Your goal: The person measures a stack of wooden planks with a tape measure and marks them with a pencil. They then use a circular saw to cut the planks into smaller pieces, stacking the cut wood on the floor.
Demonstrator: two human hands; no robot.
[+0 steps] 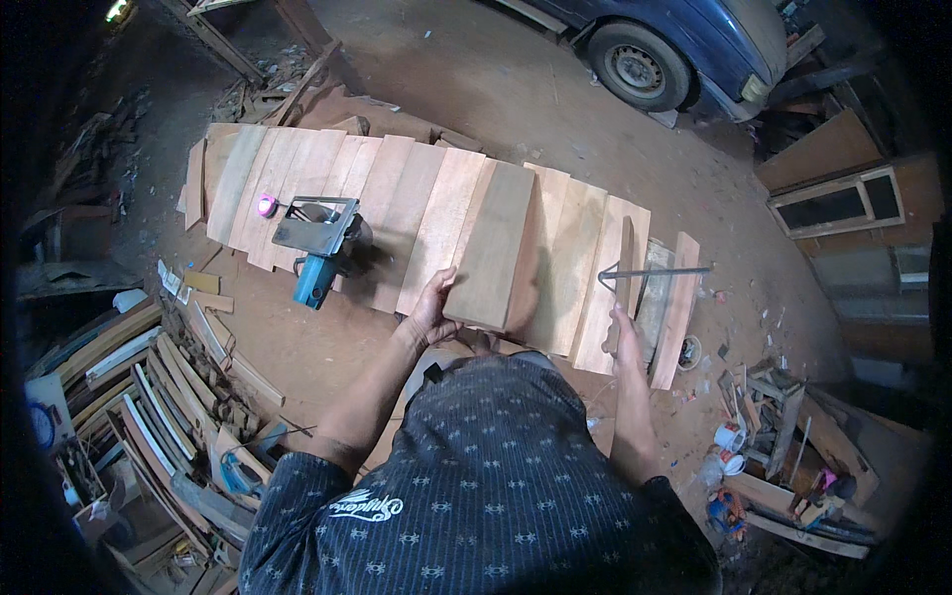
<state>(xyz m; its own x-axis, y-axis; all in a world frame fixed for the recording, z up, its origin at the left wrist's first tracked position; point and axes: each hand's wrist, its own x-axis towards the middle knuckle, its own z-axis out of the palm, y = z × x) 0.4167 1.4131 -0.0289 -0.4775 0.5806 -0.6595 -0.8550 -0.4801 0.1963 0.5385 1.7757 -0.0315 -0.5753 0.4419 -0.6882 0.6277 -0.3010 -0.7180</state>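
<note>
My left hand grips the near left corner of a thick brown wooden board, its thumb on top. That board lies over a row of lighter planks, and its near end face shows. My right hand is closed around the near end of a tool resembling a square. It has a narrow wooden strip and a thin dark metal bar crossing it, with a small triangular corner at the left. A blue circular saw rests on the planks to the left, its metal base facing up.
A pink and white round object sits by the saw. Stacked timber offcuts lie at the left. Scrap wood and small containers clutter the right. A blue vehicle stands at the far right, near a wooden frame.
</note>
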